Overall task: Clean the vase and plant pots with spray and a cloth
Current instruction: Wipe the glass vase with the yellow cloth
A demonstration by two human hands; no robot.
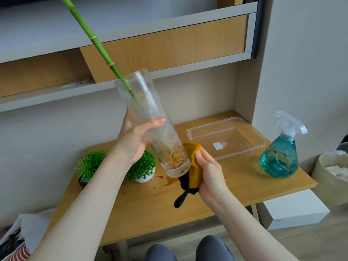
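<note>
Nearest, at the centre of the frame, a mustard and black cloth (194, 168) is gripped by the right hand (211, 172) and pressed against the lower side of a tall glass vase (148, 125). Tilted over the wooden table (235, 185), the vase is held around its middle by the left hand (135, 140), with a bamboo stalk (94, 38) inside. Two small potted plants (143, 166) are placed at lower left. Farther right, a clear plastic container (226, 136) and a blue spray bottle (280, 149) are seen.

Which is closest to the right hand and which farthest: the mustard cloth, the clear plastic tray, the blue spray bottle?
From the right hand, in the head view:
1. Mustard cloth: in the hand's grip, against the vase's base.
2. Clear plastic tray: just behind, to its right.
3. Blue spray bottle: farthest, at the table's right end.
</note>
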